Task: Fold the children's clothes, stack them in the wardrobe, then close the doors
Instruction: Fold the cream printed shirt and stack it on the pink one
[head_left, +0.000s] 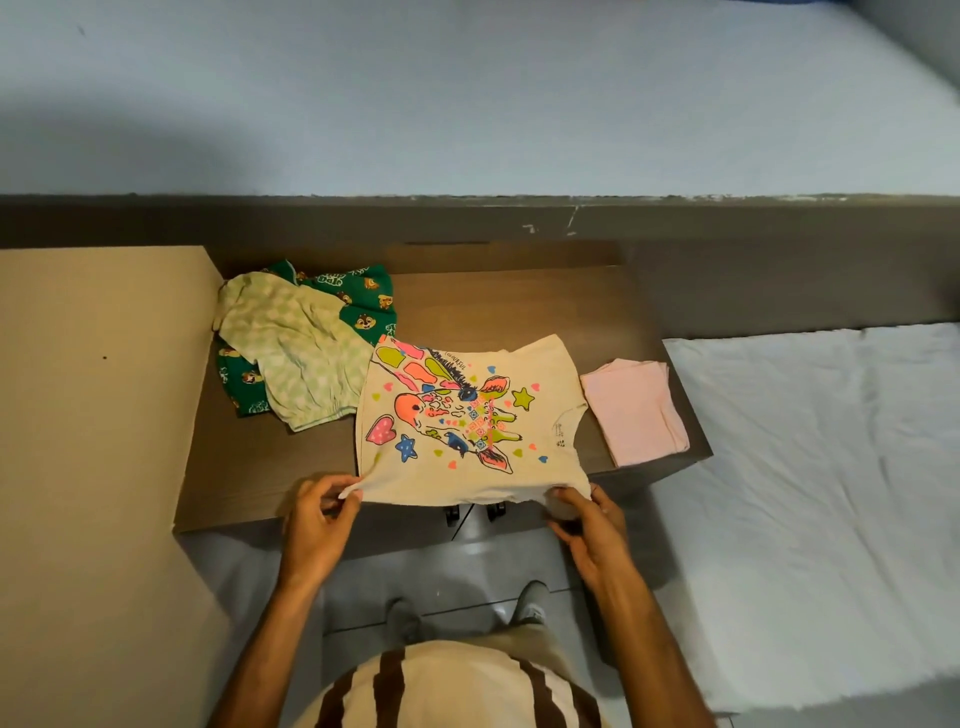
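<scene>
A cream T-shirt with a bright giraffe print (467, 421) lies spread on the brown table (519, 301), its near edge hanging over the table's front. My left hand (319, 519) pinches that edge at the left corner. My right hand (589, 525) grips the same edge at the right corner. A folded pink garment (636, 410) lies to the right of the T-shirt. To the left, a crumpled pale green checked garment (296, 348) rests on a green cartoon-print garment (369, 306).
A tall tan panel (88, 415) stands against the table's left side. A bed with a white sheet (810, 493) lies to the right. A grey wall and dark ledge (467, 218) run behind the table. My feet stand on grey tiles (467, 582).
</scene>
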